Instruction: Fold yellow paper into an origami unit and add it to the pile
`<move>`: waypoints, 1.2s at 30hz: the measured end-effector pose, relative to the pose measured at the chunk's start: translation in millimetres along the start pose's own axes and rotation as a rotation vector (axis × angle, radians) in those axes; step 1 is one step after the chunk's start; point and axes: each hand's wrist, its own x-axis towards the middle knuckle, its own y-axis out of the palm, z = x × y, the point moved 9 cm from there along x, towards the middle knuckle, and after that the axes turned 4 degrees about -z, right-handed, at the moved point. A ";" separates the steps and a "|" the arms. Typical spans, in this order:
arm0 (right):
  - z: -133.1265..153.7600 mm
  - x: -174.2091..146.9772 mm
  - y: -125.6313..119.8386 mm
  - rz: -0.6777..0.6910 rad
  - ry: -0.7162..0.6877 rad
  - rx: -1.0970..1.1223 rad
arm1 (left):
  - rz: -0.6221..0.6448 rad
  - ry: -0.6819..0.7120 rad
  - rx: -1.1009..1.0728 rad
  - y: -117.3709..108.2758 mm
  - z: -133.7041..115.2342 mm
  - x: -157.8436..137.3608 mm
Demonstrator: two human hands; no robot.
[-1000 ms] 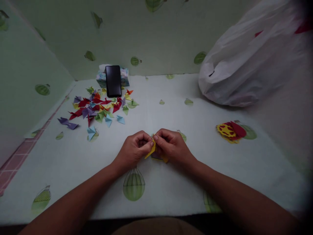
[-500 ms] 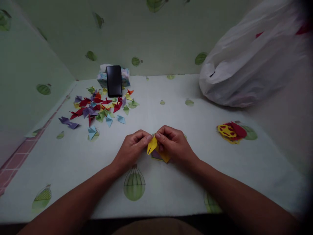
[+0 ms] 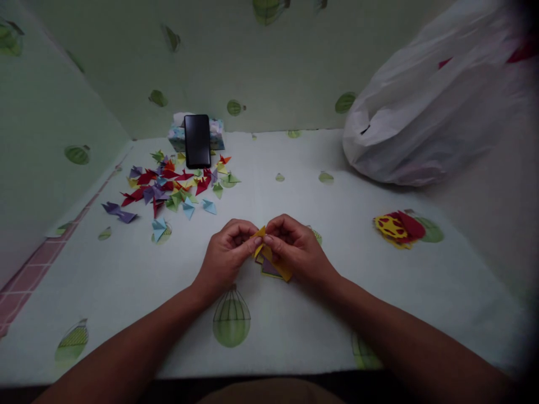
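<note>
Between my two hands is a small piece of folded yellow paper (image 3: 261, 232), pinched from both sides. My left hand (image 3: 227, 251) is closed on its left side, thumb and forefinger pressed together. My right hand (image 3: 298, 247) grips the other side the same way, its thumb tip almost touching the left one. Fingers cover much of the paper. Just below, on the table, lies a little stack of square papers (image 3: 272, 267), purple with yellow edges, partly hidden by the hands.
Several colourful folded paper pieces (image 3: 172, 202) are heaped at the left. Behind them a black phone (image 3: 197, 141) leans on a tissue box (image 3: 218, 133). A white plastic bag (image 3: 391, 134) fills the back right. Red and yellow paper cutouts (image 3: 391, 229) lie on the right.
My fingertips have drawn closer together over the yellow paper, which is turned and now shows less below the thumbs. The heap, phone and bag stay put.
</note>
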 end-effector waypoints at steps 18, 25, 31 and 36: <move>44.0 -13.9 -0.5 -0.086 -0.456 -0.356 | -0.040 0.324 0.091 -2.9 -27.3 -8.6; 41.0 -12.9 -0.3 -0.080 -0.392 -0.378 | -0.023 0.145 0.027 -0.7 -19.8 -8.4; 31.3 -9.2 -3.2 -0.099 -0.244 -0.277 | -0.053 0.092 0.039 -0.9 -14.5 -9.2; 17.9 -7.5 -1.8 -0.074 -0.108 -0.126 | -0.049 0.005 -0.035 1.0 -6.0 -7.0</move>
